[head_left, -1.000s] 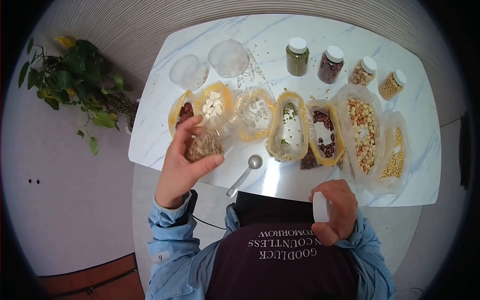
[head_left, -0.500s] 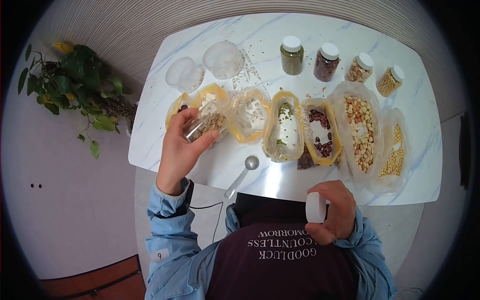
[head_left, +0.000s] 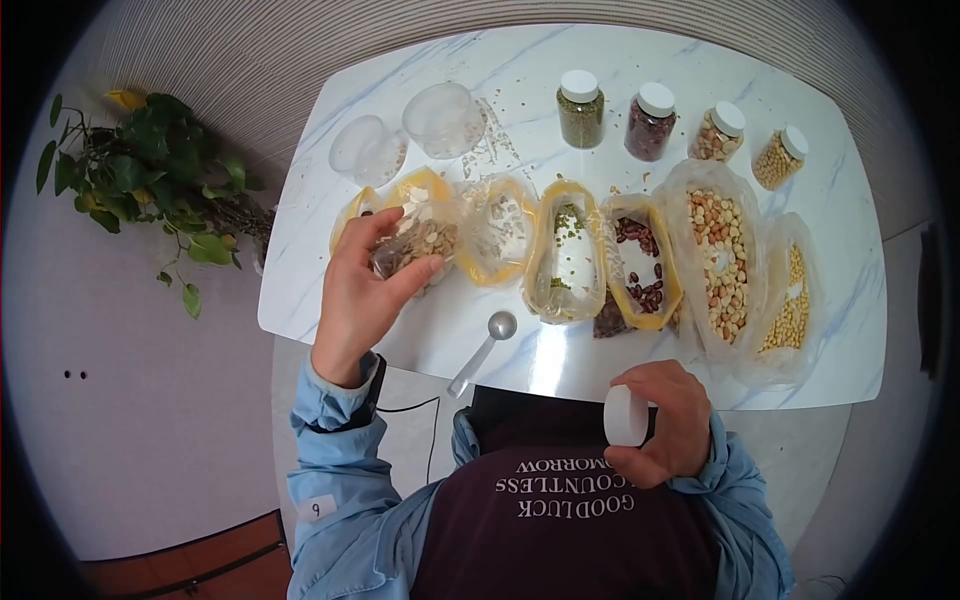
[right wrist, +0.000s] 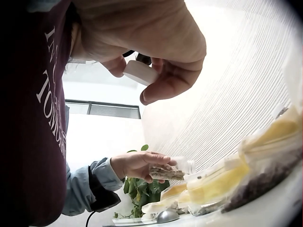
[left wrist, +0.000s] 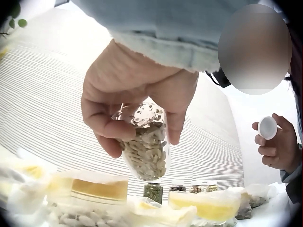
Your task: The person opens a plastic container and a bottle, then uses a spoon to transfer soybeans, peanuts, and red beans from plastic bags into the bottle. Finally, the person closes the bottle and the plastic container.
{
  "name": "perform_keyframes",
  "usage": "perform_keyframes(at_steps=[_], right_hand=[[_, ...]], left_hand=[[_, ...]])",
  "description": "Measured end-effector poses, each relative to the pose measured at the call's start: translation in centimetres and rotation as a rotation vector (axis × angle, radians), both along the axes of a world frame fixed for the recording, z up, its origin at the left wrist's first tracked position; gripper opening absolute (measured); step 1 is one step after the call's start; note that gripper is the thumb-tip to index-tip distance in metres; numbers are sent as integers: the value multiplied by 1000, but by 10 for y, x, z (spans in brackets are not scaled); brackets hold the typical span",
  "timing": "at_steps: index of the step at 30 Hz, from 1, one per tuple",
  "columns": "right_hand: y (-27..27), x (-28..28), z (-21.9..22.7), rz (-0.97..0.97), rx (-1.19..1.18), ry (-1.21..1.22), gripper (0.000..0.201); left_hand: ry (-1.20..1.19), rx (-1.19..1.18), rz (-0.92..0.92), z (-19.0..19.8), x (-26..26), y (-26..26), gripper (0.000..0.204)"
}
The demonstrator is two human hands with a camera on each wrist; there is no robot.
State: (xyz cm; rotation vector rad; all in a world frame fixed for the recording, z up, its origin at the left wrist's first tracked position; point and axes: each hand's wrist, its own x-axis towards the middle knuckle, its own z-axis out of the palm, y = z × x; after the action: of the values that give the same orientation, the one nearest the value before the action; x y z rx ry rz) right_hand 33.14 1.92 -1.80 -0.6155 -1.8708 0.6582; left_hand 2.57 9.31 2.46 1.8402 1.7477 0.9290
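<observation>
- Jar (head_left: 416, 246) of seeds (right wrist: 166, 174): lidless, tipped sideways, gripped by the left hand's (head_left: 358, 295) thumb and fingers, above the bags (head_left: 432, 184).
- Lid (head_left: 626, 416), white: pinched in right hand (head_left: 678, 418), well apart.
- Just changed: jar reaches farther over the bags; spilling seems possible.
- Against one second ago: hand hides most dates.

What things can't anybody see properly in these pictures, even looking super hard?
- Inside the far-left bag: head view, the left hand, holding a jar, covers most.
- The person's face: left wrist view, a blurred patch hides it.
- Crumbs beyond the bags: head view, too small to name.
- Brown thing, bottom left: head view, cut off by the edge.
</observation>
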Motion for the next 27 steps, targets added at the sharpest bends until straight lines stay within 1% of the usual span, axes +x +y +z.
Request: perform_keyframes(at_steps=[3, 6, 9, 12, 15, 18, 21, 24, 27], right_hand=[[0, 0, 1, 3, 0, -6, 58], [0, 0, 0, -3, 4, -2, 59], [-1, 0, 1, -10, 8, -4, 58], [-1, 0, 1, -8, 7, -7, 59], [-1, 0, 1, -10, 8, -9, 59], [-1, 0, 0, -8, 11, -10, 59], [-1, 0, 0, -4, 9, -15, 59], [-1, -1, 0, -2, 11, -5, 59], [-1, -1, 0, 2, 9, -3, 60]], left_hand=[[47, -5, -6, 0, -1, 2, 59], [5, 4, -11, 1, -1, 4, 59], [66, -17, -55, 3, -2, 4, 59], [12, -21, -10, 2, 2, 3, 61], [44, -12, -5, 2, 1, 3, 60], [134, -41, -61, 4, -1, 1, 61], [161, -47, -50, 10, 3, 0, 63], [209, 29, -24, 14, 5, 0, 58], [248, 21, -36, 15, 7, -1, 59]])
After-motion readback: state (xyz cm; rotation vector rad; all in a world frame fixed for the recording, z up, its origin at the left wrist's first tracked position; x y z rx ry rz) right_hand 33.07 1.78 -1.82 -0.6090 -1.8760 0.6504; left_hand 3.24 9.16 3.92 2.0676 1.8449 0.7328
